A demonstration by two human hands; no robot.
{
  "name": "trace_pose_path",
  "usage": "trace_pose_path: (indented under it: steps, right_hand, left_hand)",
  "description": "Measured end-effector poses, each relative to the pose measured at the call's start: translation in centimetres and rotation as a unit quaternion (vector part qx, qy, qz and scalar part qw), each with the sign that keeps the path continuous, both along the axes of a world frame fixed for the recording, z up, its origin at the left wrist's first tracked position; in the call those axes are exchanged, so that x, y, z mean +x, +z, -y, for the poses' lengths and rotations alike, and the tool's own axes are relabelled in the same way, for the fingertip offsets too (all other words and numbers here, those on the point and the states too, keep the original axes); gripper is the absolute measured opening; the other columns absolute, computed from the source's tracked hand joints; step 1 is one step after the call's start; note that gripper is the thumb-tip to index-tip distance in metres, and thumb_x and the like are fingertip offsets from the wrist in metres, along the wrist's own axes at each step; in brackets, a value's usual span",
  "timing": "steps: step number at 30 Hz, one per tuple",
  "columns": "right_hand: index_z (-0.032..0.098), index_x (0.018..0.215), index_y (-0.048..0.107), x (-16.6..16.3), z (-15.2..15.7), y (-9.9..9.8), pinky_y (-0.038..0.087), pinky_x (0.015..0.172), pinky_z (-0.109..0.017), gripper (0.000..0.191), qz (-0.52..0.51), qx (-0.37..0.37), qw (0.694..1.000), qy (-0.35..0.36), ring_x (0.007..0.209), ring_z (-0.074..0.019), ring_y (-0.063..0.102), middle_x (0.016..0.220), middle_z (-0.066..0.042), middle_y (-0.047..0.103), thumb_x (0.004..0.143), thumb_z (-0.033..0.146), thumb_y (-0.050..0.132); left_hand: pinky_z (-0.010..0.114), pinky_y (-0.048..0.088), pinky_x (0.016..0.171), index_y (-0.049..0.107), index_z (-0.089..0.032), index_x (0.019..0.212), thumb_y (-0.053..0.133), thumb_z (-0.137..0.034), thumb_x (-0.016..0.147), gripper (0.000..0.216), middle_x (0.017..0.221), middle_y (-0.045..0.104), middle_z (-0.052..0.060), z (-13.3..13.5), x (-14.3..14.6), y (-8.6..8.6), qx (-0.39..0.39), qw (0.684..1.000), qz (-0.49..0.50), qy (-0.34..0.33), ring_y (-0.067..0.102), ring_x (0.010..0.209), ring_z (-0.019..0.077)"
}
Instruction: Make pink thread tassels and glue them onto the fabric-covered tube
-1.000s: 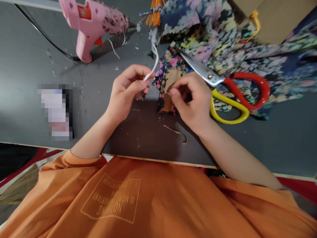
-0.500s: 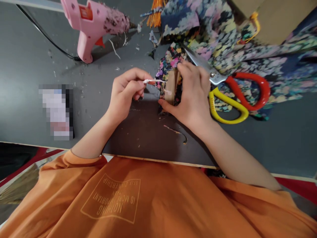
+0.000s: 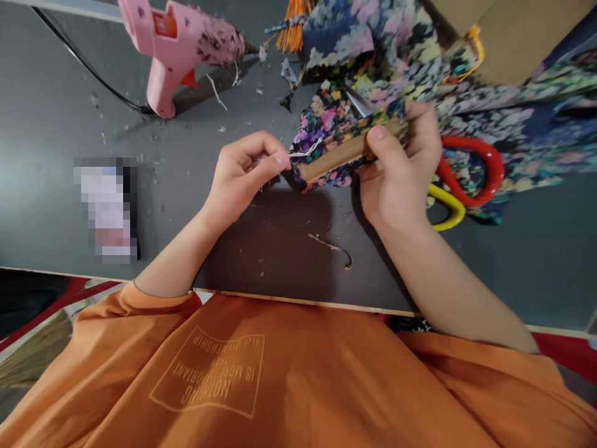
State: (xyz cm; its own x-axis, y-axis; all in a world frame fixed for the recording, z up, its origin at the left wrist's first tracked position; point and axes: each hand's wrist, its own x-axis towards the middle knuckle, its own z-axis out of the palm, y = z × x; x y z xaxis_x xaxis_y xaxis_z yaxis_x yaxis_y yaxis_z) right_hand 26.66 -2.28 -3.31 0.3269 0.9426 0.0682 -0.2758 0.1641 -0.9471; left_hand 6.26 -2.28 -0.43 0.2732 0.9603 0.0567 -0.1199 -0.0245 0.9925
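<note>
My right hand is closed on a floral fabric piece with a strip of tan cardboard along it. Its thumb presses on the strip's right end, and the fingers behind are mostly hidden. My left hand pinches at the left corner of this piece. From its fingertips a thin white string runs over the fabric. Under and beside my right hand lie scissors with red and yellow handles, their blades partly covered.
A pink glue gun with a black cord lies at the upper left. A pixelated phone-like object rests at the left. More floral fabric, an orange tassel and brown cardboard lie at the back. Scraps dot the grey table.
My right hand has lifted and turned the fabric-and-cardboard piece, moving to the right, so the strip now slants up to the right. My left hand has shifted slightly right, to the piece's corner.
</note>
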Motion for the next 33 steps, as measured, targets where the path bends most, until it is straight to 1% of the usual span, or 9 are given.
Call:
trace_pose_path:
  steps: [3, 6, 10, 13, 18, 21, 23, 28, 33]
  right_hand:
    - [0.024, 0.087, 0.051, -0.6, 0.2, 1.5, 0.038, 0.041, -0.018, 0.025, -0.069, -0.065, 0.995, 0.014, 0.057, -0.0078, 0.049, 0.073, 0.006, 0.05, 0.073, 0.025, 0.072]
    - [0.024, 0.086, 0.047, -0.8, 0.5, 2.4, 0.036, 0.035, -0.016, 0.02, -0.108, -0.1, 0.989, 0.028, 0.059, -0.0076, 0.052, 0.075, 0.006, 0.049, 0.078, 0.021, 0.066]
    - [0.024, 0.087, 0.052, -0.6, 0.5, 2.5, 0.039, 0.037, -0.014, 0.021, -0.121, -0.123, 0.984, 0.035, 0.066, -0.0068, 0.058, 0.078, 0.005, 0.053, 0.076, 0.025, 0.07]
    - [0.024, 0.085, 0.054, -0.4, 0.5, 2.5, 0.043, 0.04, -0.014, 0.02, -0.134, -0.132, 0.981, 0.046, 0.065, -0.0058, 0.058, 0.078, 0.005, 0.053, 0.075, 0.023, 0.071]
    - [0.024, 0.083, 0.052, -0.5, 0.7, 2.7, 0.047, 0.044, -0.013, 0.018, -0.149, -0.128, 0.979, 0.062, 0.063, -0.0039, 0.056, 0.076, 0.006, 0.051, 0.078, 0.023, 0.069]
    - [0.023, 0.084, 0.052, -0.8, 0.9, 2.7, 0.056, 0.058, -0.015, 0.014, -0.164, -0.121, 0.977, 0.065, 0.065, -0.0039, 0.058, 0.075, 0.007, 0.052, 0.082, 0.019, 0.066]
    - [0.023, 0.084, 0.053, -0.9, 1.0, 2.7, 0.057, 0.06, -0.015, 0.012, -0.185, -0.11, 0.974, 0.067, 0.065, -0.0035, 0.06, 0.074, 0.008, 0.055, 0.085, 0.015, 0.063]
    - [0.022, 0.085, 0.058, -1.1, 1.4, 2.7, 0.053, 0.05, -0.012, 0.009, -0.22, -0.099, 0.966, 0.09, 0.066, -0.0039, 0.061, 0.075, 0.008, 0.06, 0.085, 0.017, 0.065]
    - [0.027, 0.086, 0.06, -1.4, 1.4, 2.9, 0.056, 0.056, -0.017, 0.012, -0.202, -0.122, 0.967, 0.093, 0.073, -0.0077, 0.062, 0.081, 0.007, 0.064, 0.081, 0.031, 0.07]
  left_hand:
    - [0.019, 0.031, 0.046, 0.068, -0.02, 0.073, 0.066, -0.04, 0.087, 0.025, 0.062, 0.053, -0.003, -0.2, -0.1, 0.2, 0.004, 0.999, -0.048, -0.021, 0.039, 0.05, 0.002]
    - [0.022, 0.031, 0.046, 0.066, -0.019, 0.073, 0.063, -0.042, 0.089, 0.028, 0.061, 0.053, -0.002, -0.2, -0.3, 0.6, 0.035, 0.993, -0.099, -0.054, 0.04, 0.05, 0.0038]
    - [0.022, 0.035, 0.049, 0.066, -0.02, 0.079, 0.058, -0.037, 0.091, 0.023, 0.071, 0.061, 0.0, 0.1, -0.2, 1.1, 0.114, 0.977, -0.146, -0.108, 0.049, 0.057, 0.0067]
    - [0.022, 0.035, 0.05, 0.065, -0.02, 0.078, 0.058, -0.037, 0.092, 0.022, 0.07, 0.061, 0.0, 0.2, -0.1, 1.0, 0.135, 0.972, -0.165, -0.099, 0.048, 0.056, 0.0063]
    - [0.023, 0.035, 0.051, 0.057, -0.019, 0.065, 0.057, -0.048, 0.091, 0.039, 0.059, 0.049, -0.002, 0.0, -0.1, 0.7, 0.12, 0.977, -0.175, -0.025, 0.041, 0.052, 0.0055]
    - [0.024, 0.036, 0.053, 0.056, -0.02, 0.067, 0.056, -0.051, 0.091, 0.039, 0.062, 0.05, -0.002, 0.0, 0.1, 0.8, 0.124, 0.977, -0.173, -0.012, 0.042, 0.054, 0.006]
    - [0.025, 0.036, 0.052, 0.055, -0.02, 0.067, 0.055, -0.05, 0.092, 0.039, 0.062, 0.05, -0.002, 0.1, 0.2, 0.7, 0.13, 0.975, -0.181, -0.004, 0.042, 0.054, 0.006]
    - [0.024, 0.034, 0.047, 0.053, -0.02, 0.068, 0.055, -0.05, 0.092, 0.038, 0.056, 0.048, -0.003, 0.1, 0.0, 0.6, 0.107, 0.979, -0.173, -0.023, 0.041, 0.049, 0.0055]
    - [0.02, 0.038, 0.041, 0.057, -0.02, 0.073, 0.056, -0.055, 0.09, 0.039, 0.06, 0.057, -0.003, 0.2, 0.0, 0.6, 0.065, 0.987, -0.124, -0.072, 0.05, 0.046, 0.0045]
